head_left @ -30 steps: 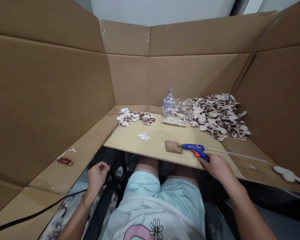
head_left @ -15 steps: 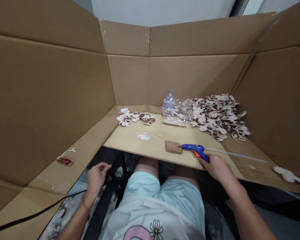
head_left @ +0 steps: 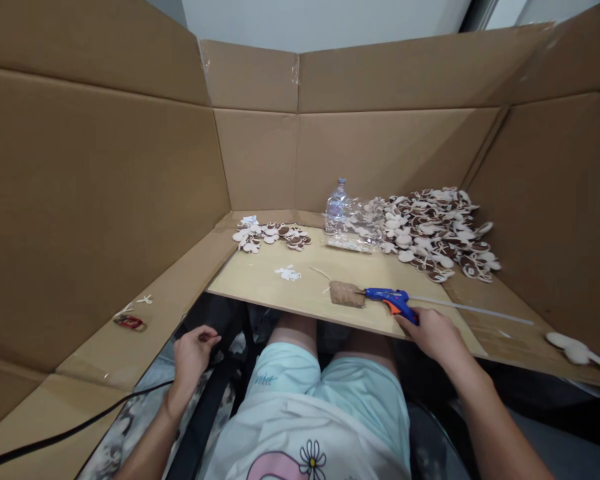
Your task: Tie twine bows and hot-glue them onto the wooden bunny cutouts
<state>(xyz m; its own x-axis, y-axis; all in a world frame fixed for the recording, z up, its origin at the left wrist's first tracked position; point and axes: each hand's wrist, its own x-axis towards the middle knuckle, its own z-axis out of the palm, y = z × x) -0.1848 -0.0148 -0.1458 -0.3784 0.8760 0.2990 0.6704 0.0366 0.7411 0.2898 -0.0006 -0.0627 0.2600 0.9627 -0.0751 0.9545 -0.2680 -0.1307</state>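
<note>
In my right hand point(head_left: 434, 335) is the handle of a blue hot glue gun point(head_left: 387, 297) with an orange trigger. The gun's nozzle rests on a brown taped pad point(head_left: 347, 294) near the board's front edge, and a clear glue stick point(head_left: 480, 310) sticks out behind it. My left hand point(head_left: 195, 350) hovers off the board's left side, fingers curled and thumb pressed to the fingertips; whatever is between them is too small to make out. Left of the pad lie a thin cream cord point(head_left: 320, 273) and a few small white cut-out pieces point(head_left: 289, 273).
A large heap of white and brown felt pieces point(head_left: 430, 233) fills the back right, beside a plastic bottle point(head_left: 337, 200) and clear bag. A smaller pile point(head_left: 273, 235) lies back left. Red snips point(head_left: 129, 322) lie on the left cardboard. A white felt piece point(head_left: 575, 349) sits far right. Cardboard walls point(head_left: 405, 147) enclose the board.
My left hand has shifted very slightly left, with its fingertips curling in a little more. My right hand and the glue gun have stayed in place.
</note>
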